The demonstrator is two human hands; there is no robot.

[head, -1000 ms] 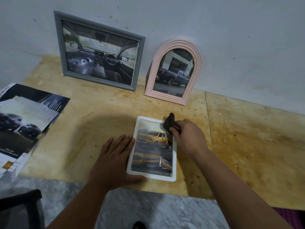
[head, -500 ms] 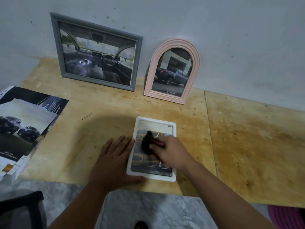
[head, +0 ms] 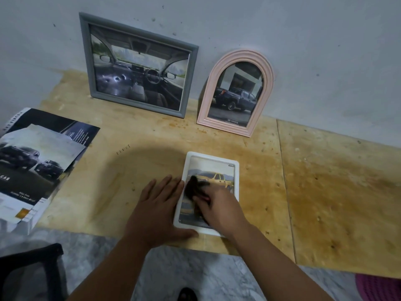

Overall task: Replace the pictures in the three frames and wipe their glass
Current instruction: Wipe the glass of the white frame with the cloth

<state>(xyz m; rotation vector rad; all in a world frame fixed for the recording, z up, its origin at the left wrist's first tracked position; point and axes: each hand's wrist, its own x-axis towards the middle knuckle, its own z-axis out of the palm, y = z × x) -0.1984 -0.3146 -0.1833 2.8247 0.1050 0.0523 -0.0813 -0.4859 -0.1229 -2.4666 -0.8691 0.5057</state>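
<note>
The white frame [head: 211,193] lies flat on the tabletop [head: 325,192] at lower centre of the picture, holding a print of a yellow pickup. The right hand [head: 221,210] grips a dark cloth [head: 194,189] and presses it on the glass near the frame's left side; the cloth is blurred, so how it is folded cannot be told. The left hand [head: 158,208] lies open and flat against the frame's left edge, thumb along the near corner, bracing it.

The grey frame [head: 138,66] and the pink arched frame [head: 235,94] lean on the wall in the upper half, and loose car prints [head: 36,166] lie at the left.

The white frame sits close to the tabletop's near edge, so a hard stroke toward the person could probably push it off if the left hand slackens. A wide stroke away could knock the pink arched frame.
</note>
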